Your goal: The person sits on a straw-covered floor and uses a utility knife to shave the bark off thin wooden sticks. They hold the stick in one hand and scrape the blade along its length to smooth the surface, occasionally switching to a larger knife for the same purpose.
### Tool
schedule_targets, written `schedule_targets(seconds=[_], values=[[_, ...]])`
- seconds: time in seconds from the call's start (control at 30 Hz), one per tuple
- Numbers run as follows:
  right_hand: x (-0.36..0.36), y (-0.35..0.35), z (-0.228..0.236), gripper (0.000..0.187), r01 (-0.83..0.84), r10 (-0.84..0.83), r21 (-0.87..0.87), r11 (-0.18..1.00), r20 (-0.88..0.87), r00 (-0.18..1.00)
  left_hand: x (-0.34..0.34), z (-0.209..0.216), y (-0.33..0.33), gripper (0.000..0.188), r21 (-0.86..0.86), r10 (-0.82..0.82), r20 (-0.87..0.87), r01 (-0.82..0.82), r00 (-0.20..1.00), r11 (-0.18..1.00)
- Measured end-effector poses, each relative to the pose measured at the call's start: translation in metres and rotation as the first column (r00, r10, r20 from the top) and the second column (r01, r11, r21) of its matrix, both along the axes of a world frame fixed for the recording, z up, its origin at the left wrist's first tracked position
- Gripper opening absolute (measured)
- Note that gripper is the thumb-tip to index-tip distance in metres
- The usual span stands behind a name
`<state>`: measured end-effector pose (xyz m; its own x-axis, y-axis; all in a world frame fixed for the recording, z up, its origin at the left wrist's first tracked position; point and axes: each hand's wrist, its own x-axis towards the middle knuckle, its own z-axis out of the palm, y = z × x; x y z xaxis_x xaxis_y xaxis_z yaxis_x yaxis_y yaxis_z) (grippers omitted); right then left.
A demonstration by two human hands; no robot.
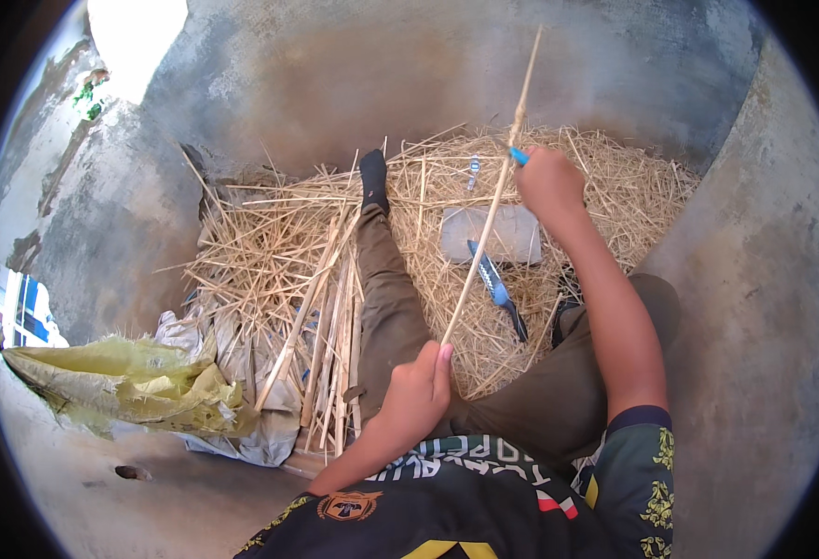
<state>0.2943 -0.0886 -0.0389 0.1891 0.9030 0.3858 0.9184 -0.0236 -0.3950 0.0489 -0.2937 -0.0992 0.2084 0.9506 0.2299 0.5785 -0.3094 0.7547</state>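
Observation:
My left hand [417,389] is closed around the lower end of a long, pale wooden stick [486,244], thumb laid along it. The stick slants up and to the right, its thin tip well above my right hand [553,186]. That hand is a fist around a small tool with a blue end [518,156], which meets the stick near its upper part; the rest of the tool is hidden by my fingers. Below the stick lies a narrow blue-and-black knife-shaped thing [497,287], beside a grey block [521,231].
Pale shavings [614,186] cover the floor around my legs. Several long wooden strips [330,363] lie left of my outstretched leg [386,279]. A yellow sack [130,377] rests at the left, and a wristwatch [474,171] lies beyond the block. A concrete wall [409,74] stands behind.

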Motion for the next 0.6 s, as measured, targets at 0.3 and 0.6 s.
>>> schedule_targets(seconds=[0.3, 0.6], values=[[-0.041, -0.027, -0.008, 0.042, -0.183, 0.145, 0.228, 0.956, 0.172, 0.974, -0.02, 0.014, 0.017, 0.025, 0.003, 0.011, 0.051, -0.011, 0.999, 1.0], [-0.07, -0.047, -0.027, 0.042, -0.419, 0.328, 0.423, 0.803, 0.273, 0.904, -0.005, 0.011, 0.034, 0.031, 0.113, 0.108, 0.047, -0.113, 0.993, 0.987]])
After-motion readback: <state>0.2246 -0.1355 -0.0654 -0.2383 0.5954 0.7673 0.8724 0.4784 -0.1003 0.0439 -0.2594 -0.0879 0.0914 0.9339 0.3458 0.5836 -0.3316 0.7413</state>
